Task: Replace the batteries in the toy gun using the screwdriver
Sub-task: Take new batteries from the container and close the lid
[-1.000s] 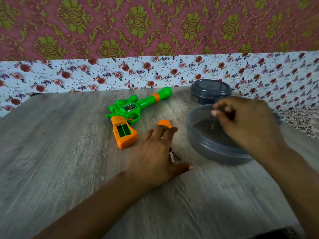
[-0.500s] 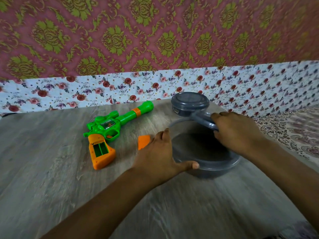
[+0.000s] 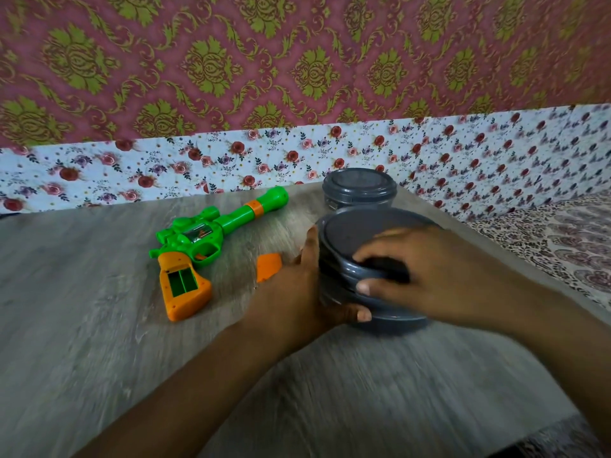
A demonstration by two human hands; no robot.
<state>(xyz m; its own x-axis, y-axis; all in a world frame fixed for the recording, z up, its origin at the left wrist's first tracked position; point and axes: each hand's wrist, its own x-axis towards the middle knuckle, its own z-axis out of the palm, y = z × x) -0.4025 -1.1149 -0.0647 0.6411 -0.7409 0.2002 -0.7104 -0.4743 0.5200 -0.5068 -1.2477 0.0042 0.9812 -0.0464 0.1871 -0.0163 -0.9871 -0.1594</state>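
The green toy gun (image 3: 211, 233) lies on the wooden table, its orange grip toward me and the battery compartment (image 3: 181, 280) uncovered, showing green inside. The orange compartment cover (image 3: 269, 266) lies loose just right of the grip. Right of it stands a round grey container (image 3: 396, 320). My left hand (image 3: 297, 292) grips its left wall, thumb across the front. My right hand (image 3: 426, 276) holds the grey lid (image 3: 350, 239) on top of it, fingers and thumb curled over the near rim. No screwdriver or batteries show.
A second, smaller grey lidded container (image 3: 358, 190) stands behind the first, by the floral wall. The table's right edge (image 3: 496, 259) runs close to the containers, with patterned cloth (image 3: 562, 246) beyond it.
My left hand left the table and took hold of the container's side. My right hand brought the lid over and set it on the open container.
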